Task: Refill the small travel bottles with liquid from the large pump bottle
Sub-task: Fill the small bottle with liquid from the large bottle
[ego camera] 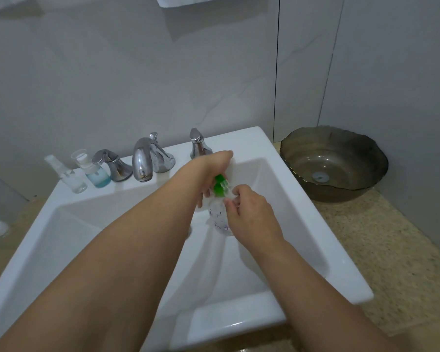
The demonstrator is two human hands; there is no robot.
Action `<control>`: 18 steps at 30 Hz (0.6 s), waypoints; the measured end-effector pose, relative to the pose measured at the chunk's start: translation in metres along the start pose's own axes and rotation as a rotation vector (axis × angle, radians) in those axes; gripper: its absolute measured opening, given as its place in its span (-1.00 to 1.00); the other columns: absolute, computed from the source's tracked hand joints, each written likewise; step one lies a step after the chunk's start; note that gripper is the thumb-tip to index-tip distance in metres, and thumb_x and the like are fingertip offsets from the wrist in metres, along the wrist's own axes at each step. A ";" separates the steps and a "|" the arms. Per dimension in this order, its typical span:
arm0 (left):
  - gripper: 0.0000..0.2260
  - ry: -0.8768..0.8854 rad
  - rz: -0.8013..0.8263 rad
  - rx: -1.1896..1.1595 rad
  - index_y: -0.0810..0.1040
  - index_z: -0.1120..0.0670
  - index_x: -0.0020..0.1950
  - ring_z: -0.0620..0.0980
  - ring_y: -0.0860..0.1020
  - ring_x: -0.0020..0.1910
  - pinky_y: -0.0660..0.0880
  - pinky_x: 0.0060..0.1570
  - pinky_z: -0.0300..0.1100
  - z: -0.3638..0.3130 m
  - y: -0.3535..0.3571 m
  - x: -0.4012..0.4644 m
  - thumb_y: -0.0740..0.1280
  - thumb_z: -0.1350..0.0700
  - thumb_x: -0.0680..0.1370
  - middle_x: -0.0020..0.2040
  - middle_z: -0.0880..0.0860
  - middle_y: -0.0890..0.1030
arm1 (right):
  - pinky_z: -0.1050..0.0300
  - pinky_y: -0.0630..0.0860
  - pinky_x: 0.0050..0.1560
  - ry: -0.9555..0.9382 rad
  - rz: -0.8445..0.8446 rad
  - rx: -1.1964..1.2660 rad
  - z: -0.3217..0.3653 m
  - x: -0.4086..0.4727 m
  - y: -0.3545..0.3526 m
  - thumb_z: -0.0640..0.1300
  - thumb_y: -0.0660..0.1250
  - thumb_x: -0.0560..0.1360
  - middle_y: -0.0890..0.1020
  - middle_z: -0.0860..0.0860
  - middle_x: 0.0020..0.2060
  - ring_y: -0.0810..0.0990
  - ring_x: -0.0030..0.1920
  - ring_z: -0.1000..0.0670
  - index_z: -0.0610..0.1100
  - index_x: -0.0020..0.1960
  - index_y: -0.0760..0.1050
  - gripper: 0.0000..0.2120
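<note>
Over the sink, our left hand grips the green pump top of the large bottle; our right hand clasps its body. Two small bottles stand beside the tap.

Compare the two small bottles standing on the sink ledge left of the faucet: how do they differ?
The spray bottle is slim with a narrow nozzle top; the pump bottle is squat and rounded under a clear cap. The spray bottle looks clear inside; the pump bottle holds blue liquid low down. Both stand upright on the white sink, untouched by either hand.
</note>
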State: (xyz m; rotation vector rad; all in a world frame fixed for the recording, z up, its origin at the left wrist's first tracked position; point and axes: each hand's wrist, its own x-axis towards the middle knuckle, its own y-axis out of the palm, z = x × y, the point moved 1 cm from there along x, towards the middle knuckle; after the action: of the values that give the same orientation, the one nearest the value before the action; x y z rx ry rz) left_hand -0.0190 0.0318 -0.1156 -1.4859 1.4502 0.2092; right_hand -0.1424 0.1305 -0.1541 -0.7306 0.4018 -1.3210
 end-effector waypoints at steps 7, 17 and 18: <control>-0.12 -0.014 0.015 0.029 0.32 0.23 0.55 0.36 0.35 0.47 0.23 0.34 0.49 0.002 -0.002 -0.003 -0.07 -0.45 0.55 0.46 0.30 0.43 | 0.05 0.47 0.00 -0.004 0.004 0.017 0.001 0.001 0.000 -0.01 0.20 0.61 0.59 -0.03 0.02 0.56 0.00 -0.08 -0.14 0.19 0.42 -0.75; -0.51 0.236 -0.262 0.065 0.46 0.27 0.35 0.27 0.52 0.23 0.46 0.21 0.07 0.004 0.021 0.007 -0.13 0.05 0.71 0.34 0.26 0.55 | 0.01 0.46 0.00 0.032 0.042 -0.049 -0.001 0.003 0.003 -0.03 0.19 0.61 0.57 -0.09 0.02 0.55 0.01 -0.14 -0.16 0.17 0.41 -0.77; -0.54 0.241 -0.274 0.066 0.46 0.27 0.35 0.29 0.52 0.27 0.47 0.28 0.10 0.005 0.022 0.006 -0.13 0.10 0.71 0.36 0.27 0.54 | 0.00 0.47 0.01 0.035 0.046 -0.049 -0.001 0.003 0.003 -0.04 0.19 0.61 0.57 -0.09 0.03 0.55 0.02 -0.14 -0.16 0.17 0.41 -0.77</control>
State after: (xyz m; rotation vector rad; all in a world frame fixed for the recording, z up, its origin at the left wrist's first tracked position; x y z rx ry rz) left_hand -0.0329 0.0359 -0.1335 -1.6786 1.4052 -0.1903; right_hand -0.1397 0.1276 -0.1564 -0.7359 0.4785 -1.2860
